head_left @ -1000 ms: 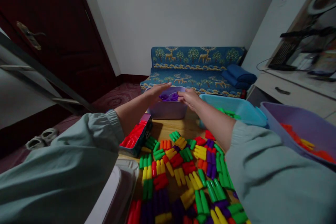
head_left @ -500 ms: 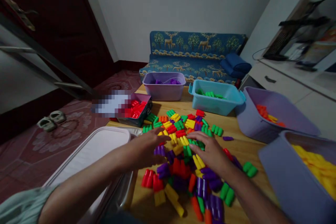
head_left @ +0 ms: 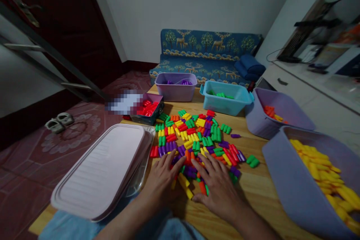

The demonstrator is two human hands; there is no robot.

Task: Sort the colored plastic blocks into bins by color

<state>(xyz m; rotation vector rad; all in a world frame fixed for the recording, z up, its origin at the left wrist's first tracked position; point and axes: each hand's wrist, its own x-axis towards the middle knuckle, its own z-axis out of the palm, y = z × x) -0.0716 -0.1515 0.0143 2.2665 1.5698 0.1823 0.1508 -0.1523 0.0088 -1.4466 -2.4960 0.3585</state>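
Note:
A spread of small plastic pieces [head_left: 197, 137] in red, yellow, green, purple and orange covers the middle of a wooden table [head_left: 261, 187]. My left hand [head_left: 163, 178] lies flat on the near edge of the spread, fingers stretched out. My right hand [head_left: 215, 183] lies flat beside it, fingers apart over purple and orange pieces. Neither hand grips anything that I can see.
A pink lidded box [head_left: 104, 168] sits at the near left. Bins ring the pile: purple pieces in a lilac bin [head_left: 176, 87], green in a blue bin [head_left: 225, 98], orange in a lilac bin [head_left: 277, 118], yellow in a near-right bin [head_left: 309, 180], red in a dark box [head_left: 147, 109].
Both hands came back from the far lilac bin to the pile, then slid toward the table's near edge. The view has tilted down and pulled back.

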